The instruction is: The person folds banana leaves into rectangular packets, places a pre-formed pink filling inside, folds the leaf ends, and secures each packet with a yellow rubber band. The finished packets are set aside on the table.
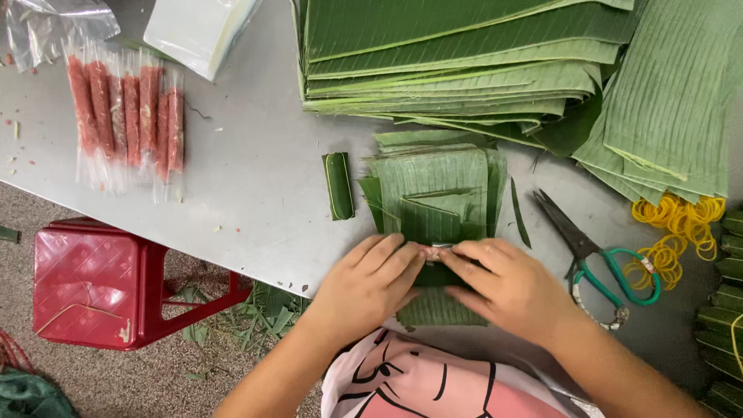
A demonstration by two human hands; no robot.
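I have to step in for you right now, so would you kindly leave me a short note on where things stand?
Left hand and right hand: both press on a pink roll in clear wrap, lying on the small stack of cut banana leaf pieces at the table edge.
Done: one wrapped green roll lies left of the stack; more are piled at the far right.
Left: clear-wrapped pink rolls wait at the upper left.
Nearby: scissors, yellow rubber bands, large leaf stacks.

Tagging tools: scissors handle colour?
Teal-green loops on the scissors, one wrapped in pale cord; head view.
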